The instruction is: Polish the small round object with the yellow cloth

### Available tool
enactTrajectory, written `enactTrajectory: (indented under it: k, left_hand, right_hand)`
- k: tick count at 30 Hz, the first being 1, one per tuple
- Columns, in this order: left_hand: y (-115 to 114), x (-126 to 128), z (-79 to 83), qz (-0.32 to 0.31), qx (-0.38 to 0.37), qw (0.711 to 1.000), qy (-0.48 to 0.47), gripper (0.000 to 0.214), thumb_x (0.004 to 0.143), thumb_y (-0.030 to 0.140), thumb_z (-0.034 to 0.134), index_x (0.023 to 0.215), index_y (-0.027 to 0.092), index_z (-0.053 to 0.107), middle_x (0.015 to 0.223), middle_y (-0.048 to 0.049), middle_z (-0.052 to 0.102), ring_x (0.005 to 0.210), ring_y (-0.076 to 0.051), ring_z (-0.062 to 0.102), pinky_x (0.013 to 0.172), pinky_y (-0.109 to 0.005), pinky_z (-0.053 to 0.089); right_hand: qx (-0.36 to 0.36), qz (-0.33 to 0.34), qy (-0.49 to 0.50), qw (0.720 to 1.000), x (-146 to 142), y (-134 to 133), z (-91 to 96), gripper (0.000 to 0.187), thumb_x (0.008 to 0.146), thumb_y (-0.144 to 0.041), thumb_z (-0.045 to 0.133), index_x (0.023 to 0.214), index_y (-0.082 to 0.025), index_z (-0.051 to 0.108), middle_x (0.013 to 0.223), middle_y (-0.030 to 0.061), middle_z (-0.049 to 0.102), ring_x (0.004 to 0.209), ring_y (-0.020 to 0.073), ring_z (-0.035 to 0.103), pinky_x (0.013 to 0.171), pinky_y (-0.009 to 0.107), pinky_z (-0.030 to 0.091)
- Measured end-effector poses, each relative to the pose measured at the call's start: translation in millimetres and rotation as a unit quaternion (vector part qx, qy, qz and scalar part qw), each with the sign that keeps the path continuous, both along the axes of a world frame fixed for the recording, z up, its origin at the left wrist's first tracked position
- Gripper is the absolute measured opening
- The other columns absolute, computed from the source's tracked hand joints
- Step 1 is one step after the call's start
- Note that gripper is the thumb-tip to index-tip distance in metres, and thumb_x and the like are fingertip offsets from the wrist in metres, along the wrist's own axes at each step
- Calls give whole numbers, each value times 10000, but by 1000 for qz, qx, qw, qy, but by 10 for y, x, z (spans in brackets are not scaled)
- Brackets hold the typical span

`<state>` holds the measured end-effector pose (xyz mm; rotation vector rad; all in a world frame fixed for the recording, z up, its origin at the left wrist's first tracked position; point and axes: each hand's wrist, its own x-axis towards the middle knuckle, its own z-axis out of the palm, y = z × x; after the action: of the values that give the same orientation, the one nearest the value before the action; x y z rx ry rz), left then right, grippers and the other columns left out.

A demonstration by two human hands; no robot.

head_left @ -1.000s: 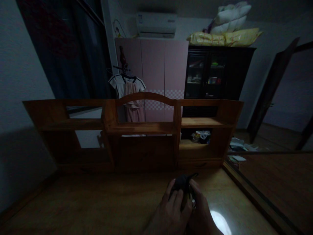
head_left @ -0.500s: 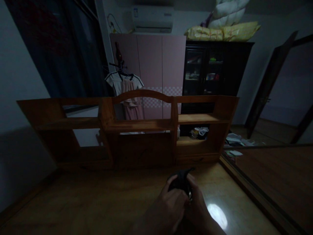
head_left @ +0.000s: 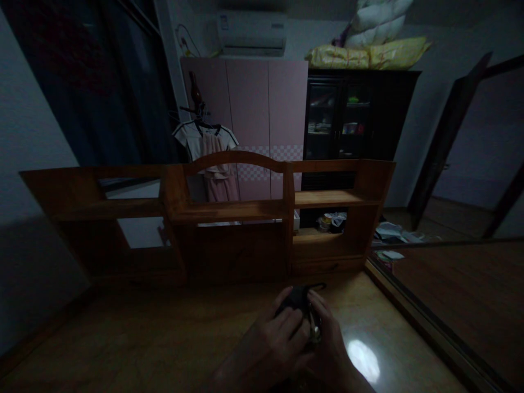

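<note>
Low in the middle of the head view, my two hands are close together around a small black pouch-like item (head_left: 295,299). A thin black loop sticks out from its top. My left hand (head_left: 272,341) grips the near left side with bent fingers. On the right side, my right hand (head_left: 328,333) has its fingers curled against the item. Something small and shiny (head_left: 314,331) shows between the hands; the dim light hides what it is.
A wooden shelf unit (head_left: 233,210) stands across the far end of a wood-toned surface (head_left: 164,327). A bright patch of light lies right of my hands. Behind are a pink wardrobe (head_left: 248,103), a black cabinet (head_left: 388,114), hanging clothes (head_left: 216,155) and a door (head_left: 446,142).
My left hand's fingers have shifted across the black item, and more of the shiny part shows. The item's loop now stands out more. The view has moved slightly.
</note>
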<state>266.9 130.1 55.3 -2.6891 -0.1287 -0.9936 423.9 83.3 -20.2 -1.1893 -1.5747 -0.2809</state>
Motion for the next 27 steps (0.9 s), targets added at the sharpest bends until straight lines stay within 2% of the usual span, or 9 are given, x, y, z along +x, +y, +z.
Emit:
enactTrajectory:
  k: [4,8,10,13,16,20,22,24,27]
  left_hand:
    - [-54,14,41,-12,-94,995,21,198,853,195,470,1036,148,530,963,-64,642,994,-185,592,1122,-513,251]
    - [-30,-31,61,-69,-231,969,60,294,784,74,474,1060,174,478,1016,-56,636,1105,-185,543,1142,-517,190]
    - [8,-71,65,-81,-278,956,58,352,737,33,478,1056,180,466,1031,-63,630,1165,-201,502,1129,-510,229]
    - [65,-117,65,-65,-314,946,41,390,713,15,485,1060,191,464,1058,-67,620,1256,-229,410,1084,-484,325]
    - [104,-132,74,-65,-295,952,47,353,728,23,500,1035,194,468,987,-30,627,1125,-196,515,1086,-464,330]
    - [111,-123,100,-49,-210,974,66,195,790,74,509,951,183,493,838,16,612,855,-132,580,1123,-460,269]
    - [101,-121,111,-32,-155,985,66,104,841,102,476,896,181,516,776,22,599,836,-127,569,1133,-452,251]
    - [96,-127,123,-20,-96,993,72,118,875,111,437,873,175,536,742,19,596,856,-130,567,1140,-439,239]
    - [112,-154,158,-8,-41,996,75,163,892,184,453,1018,157,553,866,-9,643,984,-162,560,1153,-448,208]
  right_hand:
    - [12,-10,73,997,0,8,34,670,760,-174,576,1361,-196,282,1292,152,456,1190,295,493,915,437,503]
    - [-14,11,78,997,-3,3,45,759,700,-149,612,1370,-187,257,1323,156,412,1223,309,455,918,437,499]
    - [-22,5,74,997,-10,5,42,780,687,-140,620,1372,-191,249,1322,156,415,1216,311,462,916,443,497]
    - [-16,-11,64,998,-23,15,34,777,690,-162,642,1365,-194,259,1298,162,445,1169,313,509,881,438,515]
    - [-18,-13,37,999,-28,25,32,776,704,-192,662,1365,-194,254,1279,174,467,1119,314,551,823,419,545]
    - [-11,-23,-8,1000,-18,26,20,754,725,-206,655,1364,-191,254,1240,179,491,1085,321,571,813,440,547]
    - [-13,-21,-10,1000,-10,23,4,746,735,-218,649,1366,-186,252,1240,182,488,1079,320,574,813,441,547]
    - [-16,-15,-4,1000,-2,23,-13,739,746,-230,641,1368,-182,247,1255,185,476,1095,317,564,825,441,543]
    - [-13,-13,6,1000,9,34,-18,792,719,-288,686,1369,-173,248,1277,190,461,1139,329,529,867,463,522]
